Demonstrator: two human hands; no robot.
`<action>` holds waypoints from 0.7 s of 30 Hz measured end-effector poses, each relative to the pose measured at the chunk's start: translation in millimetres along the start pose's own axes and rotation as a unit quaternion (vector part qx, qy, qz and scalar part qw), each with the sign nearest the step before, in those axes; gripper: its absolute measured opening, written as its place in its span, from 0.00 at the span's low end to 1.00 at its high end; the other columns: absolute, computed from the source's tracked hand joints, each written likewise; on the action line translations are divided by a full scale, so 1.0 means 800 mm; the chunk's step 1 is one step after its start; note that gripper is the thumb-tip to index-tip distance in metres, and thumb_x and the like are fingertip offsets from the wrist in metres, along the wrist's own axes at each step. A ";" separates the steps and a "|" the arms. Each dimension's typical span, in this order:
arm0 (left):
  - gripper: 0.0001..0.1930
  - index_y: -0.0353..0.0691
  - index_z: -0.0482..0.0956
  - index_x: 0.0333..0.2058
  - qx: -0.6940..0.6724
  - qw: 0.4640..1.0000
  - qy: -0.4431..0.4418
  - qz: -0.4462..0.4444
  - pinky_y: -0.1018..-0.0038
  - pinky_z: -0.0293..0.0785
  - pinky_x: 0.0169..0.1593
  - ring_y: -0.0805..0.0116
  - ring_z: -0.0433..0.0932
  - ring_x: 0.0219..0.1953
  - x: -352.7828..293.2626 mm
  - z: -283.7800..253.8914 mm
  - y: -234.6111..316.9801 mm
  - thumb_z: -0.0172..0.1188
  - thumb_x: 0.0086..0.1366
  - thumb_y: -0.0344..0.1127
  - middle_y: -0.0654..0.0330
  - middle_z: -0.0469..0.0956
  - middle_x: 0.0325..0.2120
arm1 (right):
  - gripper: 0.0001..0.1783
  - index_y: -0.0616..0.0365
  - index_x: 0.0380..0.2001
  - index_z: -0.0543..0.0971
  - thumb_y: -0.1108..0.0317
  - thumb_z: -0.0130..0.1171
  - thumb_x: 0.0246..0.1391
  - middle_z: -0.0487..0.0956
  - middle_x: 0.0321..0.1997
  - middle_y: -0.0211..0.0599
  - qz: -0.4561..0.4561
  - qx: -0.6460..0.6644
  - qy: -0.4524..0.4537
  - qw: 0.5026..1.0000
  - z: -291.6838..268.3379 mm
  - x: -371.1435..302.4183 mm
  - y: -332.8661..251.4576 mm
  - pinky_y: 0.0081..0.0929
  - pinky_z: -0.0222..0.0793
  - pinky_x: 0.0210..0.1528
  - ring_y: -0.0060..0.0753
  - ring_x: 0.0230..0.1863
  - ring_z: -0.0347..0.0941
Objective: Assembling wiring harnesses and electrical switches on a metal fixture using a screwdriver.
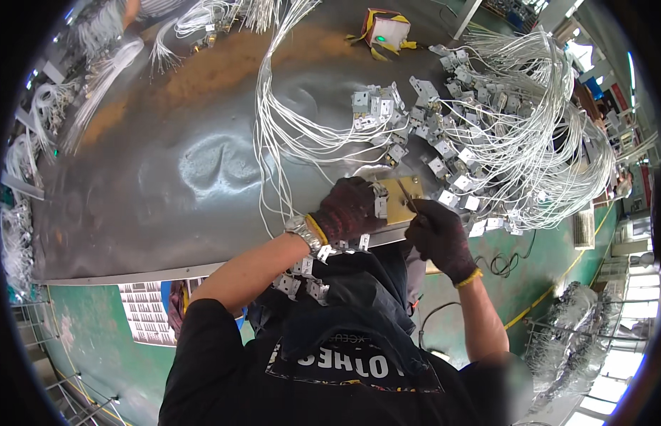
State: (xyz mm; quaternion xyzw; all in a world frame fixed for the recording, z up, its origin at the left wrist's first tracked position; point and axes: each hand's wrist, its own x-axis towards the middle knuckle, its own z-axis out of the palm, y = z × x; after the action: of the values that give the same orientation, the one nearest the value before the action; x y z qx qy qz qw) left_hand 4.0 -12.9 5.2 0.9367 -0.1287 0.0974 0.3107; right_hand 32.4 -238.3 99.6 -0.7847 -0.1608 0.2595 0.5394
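Note:
My left hand (350, 210), in a dark knitted glove with a yellow cuff, is closed around a small silvery metal bracket (381, 201). That bracket sits at the left side of a brass-coloured plate (403, 199) at the table's near edge. Gloved the same way, my right hand (441, 240) grips a thin dark rod-shaped tool (406, 194), which slants up and left over the plate. Its exact kind is not clear. White wires (295, 135) run from beyond my left hand to a small group of metal brackets (377, 106). Several more brackets (302, 266) hang below the table edge near my left wrist.
A large pile of brackets with bundled white wires (550, 128) covers the table's right side. Toward the back stands a box with yellow-black tape (389, 32). More wire bundles (103, 85) lie at the far left. The dented metal tabletop (167, 220) spreads leftward.

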 end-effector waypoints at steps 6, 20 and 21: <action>0.28 0.37 0.81 0.42 -0.143 0.988 -0.059 0.001 0.57 0.75 0.48 0.46 0.80 0.43 -0.033 -0.054 0.012 0.71 0.55 0.57 0.49 0.82 0.37 | 0.13 0.61 0.41 0.80 0.70 0.67 0.51 0.76 0.28 0.27 -0.100 -0.133 0.050 0.985 0.011 0.068 0.069 0.23 0.72 0.27 0.17 0.27 0.73; 0.23 0.39 0.84 0.40 0.077 0.977 -0.193 -0.053 0.57 0.79 0.42 0.46 0.83 0.35 -0.029 -0.056 0.007 0.63 0.60 0.55 0.47 0.84 0.34 | 0.33 0.50 0.59 0.74 0.68 0.66 0.46 0.81 0.52 0.54 -0.135 -0.318 0.140 0.928 0.005 0.197 0.082 0.50 0.74 0.55 0.60 0.54 0.77; 0.24 0.38 0.82 0.43 0.107 0.981 -0.159 -0.044 0.57 0.79 0.42 0.46 0.82 0.35 -0.023 -0.065 0.021 0.64 0.58 0.54 0.47 0.83 0.35 | 0.33 0.51 0.59 0.75 0.69 0.67 0.45 0.82 0.50 0.52 -0.160 -0.307 0.154 0.925 0.006 0.196 0.087 0.48 0.76 0.52 0.57 0.50 0.79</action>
State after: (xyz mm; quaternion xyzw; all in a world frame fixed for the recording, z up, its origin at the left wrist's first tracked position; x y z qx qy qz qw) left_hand -23.7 9.0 50.9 0.9729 -0.1235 -0.0530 0.1883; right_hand 155.1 -176.8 -2.8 -0.9059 -0.2709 -0.0167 0.3251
